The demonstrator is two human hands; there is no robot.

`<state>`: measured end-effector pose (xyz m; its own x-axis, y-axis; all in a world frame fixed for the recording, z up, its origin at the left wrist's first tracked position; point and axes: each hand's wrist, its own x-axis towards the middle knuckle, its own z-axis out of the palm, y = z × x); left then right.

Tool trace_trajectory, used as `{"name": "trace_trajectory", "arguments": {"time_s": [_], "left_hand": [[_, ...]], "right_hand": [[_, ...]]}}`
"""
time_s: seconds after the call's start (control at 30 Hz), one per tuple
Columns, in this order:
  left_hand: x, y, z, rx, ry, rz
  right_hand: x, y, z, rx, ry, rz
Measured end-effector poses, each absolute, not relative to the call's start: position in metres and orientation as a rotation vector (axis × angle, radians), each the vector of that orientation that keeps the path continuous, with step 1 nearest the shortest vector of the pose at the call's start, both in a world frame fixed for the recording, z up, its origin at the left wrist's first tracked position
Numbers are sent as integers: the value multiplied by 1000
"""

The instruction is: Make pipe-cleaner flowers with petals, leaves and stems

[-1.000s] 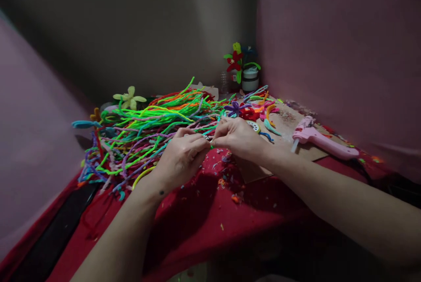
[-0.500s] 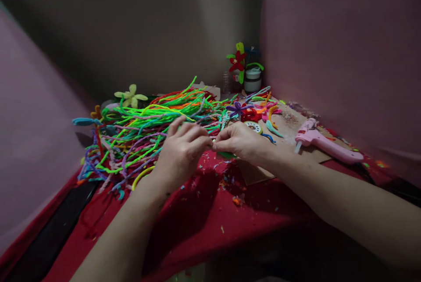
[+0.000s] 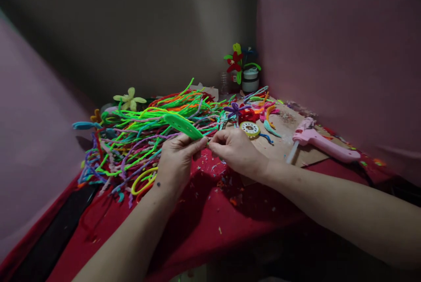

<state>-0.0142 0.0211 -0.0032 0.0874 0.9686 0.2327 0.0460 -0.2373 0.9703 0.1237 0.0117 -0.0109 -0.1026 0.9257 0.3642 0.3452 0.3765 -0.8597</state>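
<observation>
My left hand (image 3: pixel 177 159) is closed round the base of a bright green pipe-cleaner leaf (image 3: pixel 183 125), which points up and to the left over the pile. My right hand (image 3: pixel 236 150) meets it from the right, fingertips pinched at the leaf's near end. Both hands hover just above the red cloth (image 3: pixel 204 216), in front of a big heap of coloured pipe cleaners (image 3: pixel 141 128).
A pink glue gun (image 3: pixel 320 141) lies on brown cardboard (image 3: pixel 289 141) at the right. A tape roll (image 3: pixel 249 129) sits behind my right hand. Finished pipe-cleaner flowers (image 3: pixel 237 60) stand in a jar at the back corner. A pale flower (image 3: pixel 129 98) lies at the back left. Walls close in on both sides.
The green leaf, hidden low between my fingers before, now sticks up leftward from my left hand. Both hands have shifted slightly toward me.
</observation>
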Motion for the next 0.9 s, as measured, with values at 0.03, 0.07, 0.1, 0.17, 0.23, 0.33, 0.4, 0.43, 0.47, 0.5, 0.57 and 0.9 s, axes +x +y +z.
{"name": "trace_trajectory", "arguments": {"time_s": [0.03,0.07,0.1,0.17,0.23,0.33,0.4,0.43,0.47,0.5,0.57,0.9], "left_hand": [[-15,21,-4,1508,1114,1290],[-16,20,-5,1555,1161,1283],[-16,20,-5,1591,1194,1277],[-17,21,-6,1607,1189,1264],[-17,23,-6,1565,1125,1250],[-16,25,-2,1483,1026,1229],[-16,25,2,1389,969,1211],[-17,25,4,1338,951,1200],[-18,25,7,1301,950,1196],[-19,25,9,1283,967,1199],[-21,25,12,1299,1029,1225],[-29,31,15,1593,1403,1336]], "right_hand": [[123,13,-11,-1172,-1612,854],[123,13,-10,-1189,-1566,967],[123,14,-9,-1189,-1526,1066],[124,15,-8,-1140,-1477,1178],[125,15,-7,-1056,-1464,1211],[126,15,-7,-986,-1477,1266],[127,15,-7,-1024,-1513,1262],[127,14,-7,-1060,-1539,1227],[126,14,-7,-1097,-1573,1176],[126,14,-8,-1128,-1612,1121],[124,14,-10,-1159,-1680,1031],[119,14,-17,-1198,-1759,1021]]}}
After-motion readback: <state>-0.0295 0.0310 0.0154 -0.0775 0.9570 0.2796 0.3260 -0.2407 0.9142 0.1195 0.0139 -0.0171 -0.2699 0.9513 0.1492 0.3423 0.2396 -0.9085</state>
